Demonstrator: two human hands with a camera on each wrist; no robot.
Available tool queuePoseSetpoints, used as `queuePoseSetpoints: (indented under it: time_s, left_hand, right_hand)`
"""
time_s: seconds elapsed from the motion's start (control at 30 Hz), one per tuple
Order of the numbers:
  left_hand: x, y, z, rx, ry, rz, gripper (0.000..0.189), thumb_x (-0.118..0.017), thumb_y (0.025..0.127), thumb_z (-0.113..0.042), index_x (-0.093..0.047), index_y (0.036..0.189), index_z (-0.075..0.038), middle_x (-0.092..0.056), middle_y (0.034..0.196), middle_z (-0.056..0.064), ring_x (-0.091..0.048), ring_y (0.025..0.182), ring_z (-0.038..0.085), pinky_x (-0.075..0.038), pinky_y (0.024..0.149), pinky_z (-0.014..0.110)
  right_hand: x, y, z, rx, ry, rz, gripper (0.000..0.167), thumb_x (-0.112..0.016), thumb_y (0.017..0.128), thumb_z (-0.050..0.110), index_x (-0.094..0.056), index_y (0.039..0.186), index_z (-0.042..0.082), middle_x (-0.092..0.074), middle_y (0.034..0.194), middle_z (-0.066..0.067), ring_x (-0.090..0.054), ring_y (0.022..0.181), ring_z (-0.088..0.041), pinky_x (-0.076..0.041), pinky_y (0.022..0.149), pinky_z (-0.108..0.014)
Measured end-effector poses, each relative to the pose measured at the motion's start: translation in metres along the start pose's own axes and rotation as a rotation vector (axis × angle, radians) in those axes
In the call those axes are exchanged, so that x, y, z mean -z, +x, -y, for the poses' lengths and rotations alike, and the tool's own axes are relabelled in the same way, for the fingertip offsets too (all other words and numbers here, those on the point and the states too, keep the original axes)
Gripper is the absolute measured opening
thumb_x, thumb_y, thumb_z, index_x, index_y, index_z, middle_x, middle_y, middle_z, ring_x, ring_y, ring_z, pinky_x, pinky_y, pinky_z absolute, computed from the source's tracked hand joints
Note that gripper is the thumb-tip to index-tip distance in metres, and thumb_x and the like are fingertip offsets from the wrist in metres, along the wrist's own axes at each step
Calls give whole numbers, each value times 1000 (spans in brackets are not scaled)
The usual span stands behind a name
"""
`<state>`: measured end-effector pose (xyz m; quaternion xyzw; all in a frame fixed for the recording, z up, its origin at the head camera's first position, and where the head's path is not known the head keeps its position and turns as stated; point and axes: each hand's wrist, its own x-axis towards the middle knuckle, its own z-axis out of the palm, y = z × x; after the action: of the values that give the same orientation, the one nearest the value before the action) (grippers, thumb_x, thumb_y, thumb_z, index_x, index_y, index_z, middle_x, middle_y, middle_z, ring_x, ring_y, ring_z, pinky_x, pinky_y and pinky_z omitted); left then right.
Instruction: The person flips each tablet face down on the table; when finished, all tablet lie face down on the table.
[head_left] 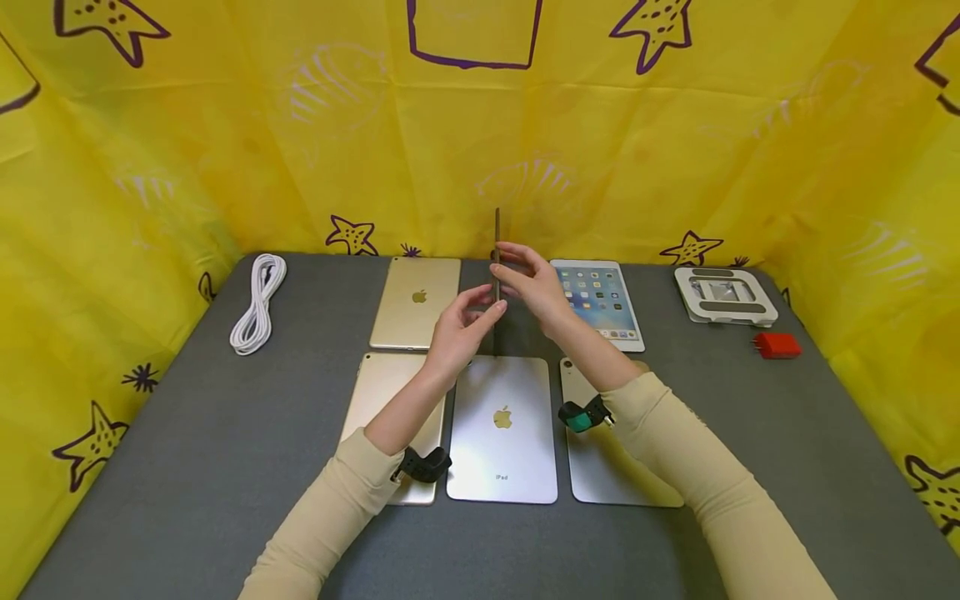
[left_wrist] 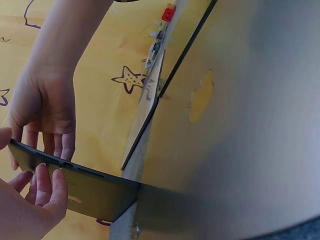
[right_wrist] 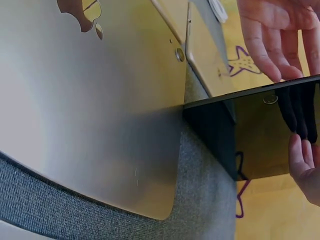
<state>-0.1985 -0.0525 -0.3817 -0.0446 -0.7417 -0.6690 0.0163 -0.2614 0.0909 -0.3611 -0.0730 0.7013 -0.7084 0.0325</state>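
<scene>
Above the table, a thin dark tablet (head_left: 497, 237) stands upright, edge-on in the head view. My left hand (head_left: 459, 332) grips its near lower part, thumb and fingers at the edge. Farther up, my right hand (head_left: 534, 287) holds it from the right side. The left wrist view shows the tablet's edge (left_wrist: 67, 164) with a port and speaker holes between both hands. In the right wrist view its black screen (right_wrist: 250, 130) has a round home button. Below the hands lies a silver tablet (head_left: 502, 454) marked iPad, back up.
Two gold tablets, one at the back (head_left: 405, 321) and one in front (head_left: 375, 392), lie left. A tablet with a lit screen (head_left: 592, 292) and a silver tablet (head_left: 622, 475) lie right. A white cable (head_left: 257, 310), a folded stand (head_left: 727, 310) and a red charger (head_left: 777, 345) sit farther out.
</scene>
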Motion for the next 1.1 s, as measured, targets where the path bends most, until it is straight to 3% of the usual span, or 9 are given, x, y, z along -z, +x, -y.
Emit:
queuePoseSetpoints:
  time_s: [0.23,0.53,0.73,1.1]
  left_hand:
    - [1,0,6,126,-55,65,48,-55,100,-37,-53,135,-5,-57,129,14,-58,113,35,-51,94,39]
    - [7,2,19,207,98,238,53,-54,100,-35,-47,141,-3,-51,139,16,-53,122,31,-45,100,42]
    - [10,4,27,253,173,299,56,-53,100,-36,-44,142,-1,-48,143,17,-51,126,32,-40,106,44]
    - [12,9,34,299,30,321,55,-52,102,-30,-41,143,4,-45,144,21,-45,131,32,-38,108,38]
  right_hand:
    - [5,-1,-2,-16,41,9,49,-68,93,18,-53,138,9,-48,141,-16,-53,121,-29,-42,101,-54]
    - [17,-4,-5,-12,64,-30,47,-67,93,19,-55,138,10,-53,137,-13,-56,117,-24,-48,95,-50]
    - [23,-12,-4,-58,44,-78,48,-67,93,22,-56,139,14,-56,136,-8,-55,119,-23,-47,97,-49]
    - [39,-20,-8,-108,80,-156,45,-66,94,21,-58,137,12,-57,137,-4,-54,117,-15,-51,93,-41]
